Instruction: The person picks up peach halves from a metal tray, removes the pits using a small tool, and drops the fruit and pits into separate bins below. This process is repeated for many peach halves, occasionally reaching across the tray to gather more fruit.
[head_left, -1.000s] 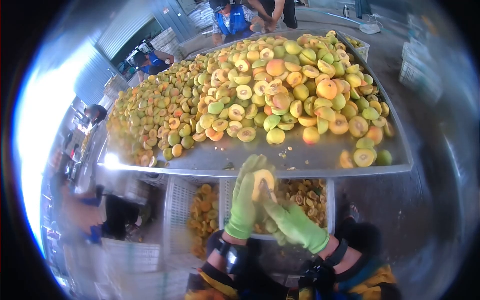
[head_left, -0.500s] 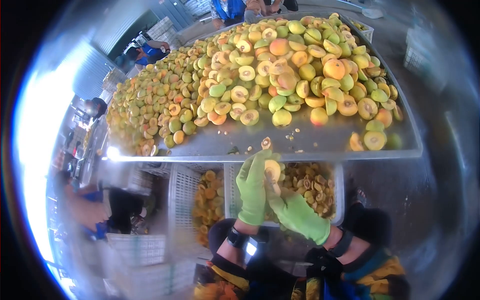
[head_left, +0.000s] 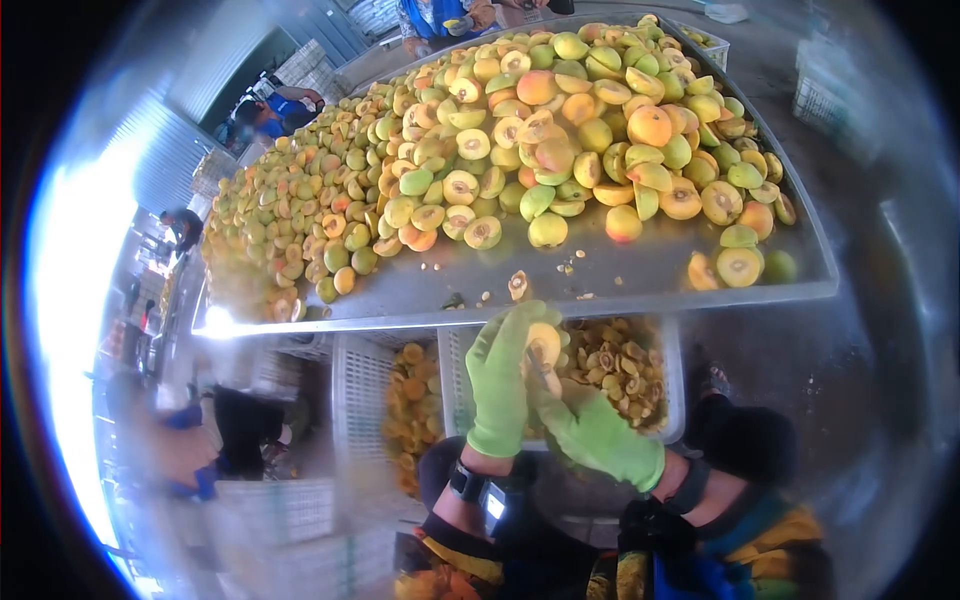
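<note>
My left hand [head_left: 500, 385], in a light green glove, is closed round a yellow peach half [head_left: 543, 345], its cut face turned up and to the right. Against the lower side of that half, my right hand [head_left: 605, 435] in a matching glove is closed. A narrow tan piece shows at its fingertips, too blurred to name. Both hands are over a white crate [head_left: 675, 385] of cut fruit pieces, just in front of the metal table [head_left: 390, 296]. Beyond my left fingertips, a small cut piece with a brown middle [head_left: 518, 286] lies on the tabletop.
A large heap of halved peaches [head_left: 480, 150] covers much of the raised-edge table. Small pale kernels [head_left: 567, 268] lie near its front. Another crate [head_left: 372, 400] with orange halves stands to the left. Co-workers [head_left: 440, 20] are at the far side and along the left.
The view has shifted a little, so the table appears farther left. Both hands stay together on the peach half, slightly farther from the small cut piece on the table.
</note>
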